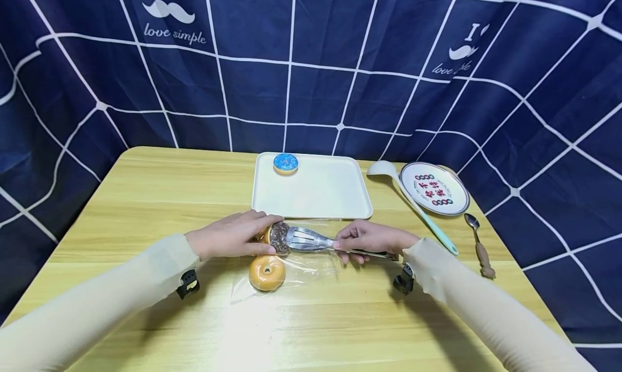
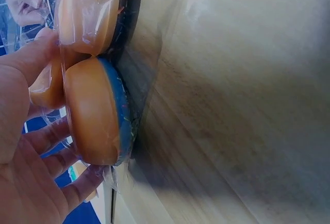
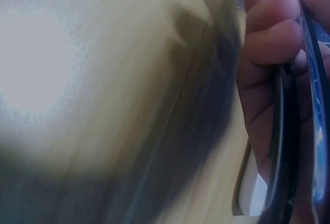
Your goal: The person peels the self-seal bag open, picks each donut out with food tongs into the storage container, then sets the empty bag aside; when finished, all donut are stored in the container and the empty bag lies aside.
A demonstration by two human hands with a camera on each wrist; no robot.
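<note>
Okay, nearest is a golden doughnut [image 1: 262, 279], smooth and glossy, lying flat with its hole up, clear crinkly bag [image 1: 308, 269] around it; the left-wrist view shows film stretched over it. Next, right side: spoon [image 1: 479, 248], shiny bowl, brown shaped handle, set off at the table edge, likely just parked out of the way. Left hand [image 1: 235, 235] has thumb and fingers curled round a dark doughnut [image 1: 279, 238], which has a rough, speckled chocolate face and is tilted so that face turns toward the tongs [image 1: 307, 239]; grip is probably there to stop it rolling. Under that palm sits a blue-edged doughnut [image 2: 94, 114], plump tan side, coloured face toward the wood, film clinging to it. Right hand [image 1: 364, 237] grasps the tongs partway along, fingers wrapped on both slim metal arms, likely for control; slotted blade lies against the chocolate face. Can't tell where the other blade is. Just beyond, white tray [image 1: 320, 191], shallow, rounded corners, with a blue sprinkled doughnut [image 1: 285, 163] at its far left. Right of it, pale ladle [image 1: 412, 202], mint handle end, beside a round printed plate [image 1: 434, 187]. Behind everything, navy cloth [image 1: 316, 37], white grid, creased.
</note>
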